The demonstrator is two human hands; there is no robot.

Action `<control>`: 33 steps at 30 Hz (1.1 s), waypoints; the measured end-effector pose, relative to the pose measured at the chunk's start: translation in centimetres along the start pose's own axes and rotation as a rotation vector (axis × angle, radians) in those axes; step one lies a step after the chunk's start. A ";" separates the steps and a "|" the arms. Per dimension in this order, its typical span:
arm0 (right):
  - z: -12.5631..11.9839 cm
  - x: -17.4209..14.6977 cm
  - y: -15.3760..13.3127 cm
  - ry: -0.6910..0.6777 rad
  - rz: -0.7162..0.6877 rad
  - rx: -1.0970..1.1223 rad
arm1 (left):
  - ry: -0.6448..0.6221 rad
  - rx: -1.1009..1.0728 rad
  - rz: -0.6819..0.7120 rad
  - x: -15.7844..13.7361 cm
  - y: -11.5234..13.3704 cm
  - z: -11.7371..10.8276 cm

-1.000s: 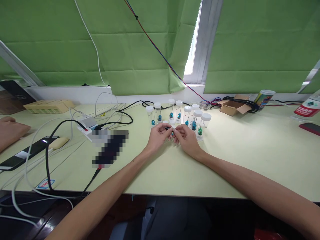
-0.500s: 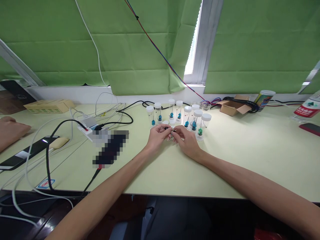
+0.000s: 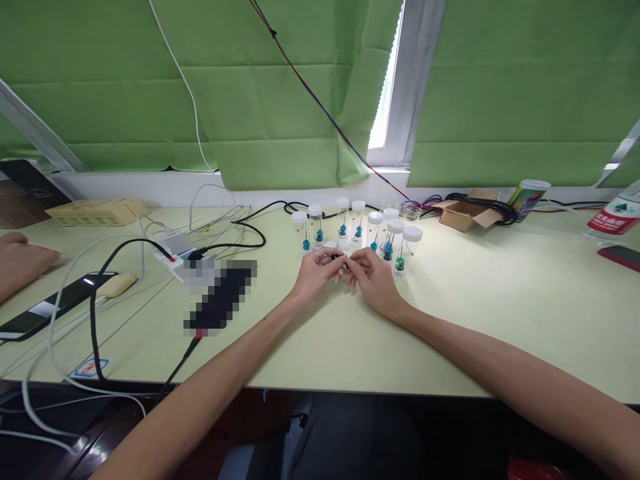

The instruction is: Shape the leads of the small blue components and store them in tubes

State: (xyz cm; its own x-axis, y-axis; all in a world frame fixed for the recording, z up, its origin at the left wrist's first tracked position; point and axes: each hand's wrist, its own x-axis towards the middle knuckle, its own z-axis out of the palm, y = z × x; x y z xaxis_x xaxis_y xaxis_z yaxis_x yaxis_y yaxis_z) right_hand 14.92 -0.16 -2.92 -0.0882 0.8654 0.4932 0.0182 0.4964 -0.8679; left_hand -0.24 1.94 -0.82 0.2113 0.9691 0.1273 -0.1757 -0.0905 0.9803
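My left hand (image 3: 316,275) and my right hand (image 3: 374,280) meet over the table, fingertips pinched together around a small dark part (image 3: 336,257). Fingers cover most of it, so its kind cannot be made out. Just beyond them stand several clear tubes with white caps, among them one at the left end (image 3: 300,230) and one with a green piece inside (image 3: 403,252) right by my right hand. Most of the tubes hold a small blue piece (image 3: 319,235) with a thin stem. A white cap (image 3: 344,244) lies low behind my fingertips.
At left are a power strip (image 3: 173,260), tangled cables, a pixelated dark object (image 3: 223,298), a phone (image 3: 55,307) and another person's hand (image 3: 25,263). An open cardboard box (image 3: 463,217), a printed can (image 3: 531,199) and a bottle (image 3: 615,217) stand at right.
My right fingers have shifted slightly and closed in on the left fingertips; the dark bit at the right fingertips shows less. Tubes and surroundings stay where they were.
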 end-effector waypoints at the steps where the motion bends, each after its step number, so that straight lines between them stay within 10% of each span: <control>1: 0.0 0.0 0.0 -0.003 0.006 0.005 | 0.003 -0.005 -0.007 0.0 0.0 0.0; 33: -0.2 -0.1 0.4 -0.052 -0.108 -0.190 | 0.090 -0.156 -0.145 0.2 0.0 0.0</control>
State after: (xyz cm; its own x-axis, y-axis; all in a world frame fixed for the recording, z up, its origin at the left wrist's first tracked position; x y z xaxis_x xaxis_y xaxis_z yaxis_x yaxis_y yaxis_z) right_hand 15.14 0.02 -3.33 -0.1510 0.8041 0.5750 0.1924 0.5944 -0.7808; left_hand -0.15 2.15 -0.79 0.1600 0.9865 -0.0336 -0.2978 0.0807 0.9512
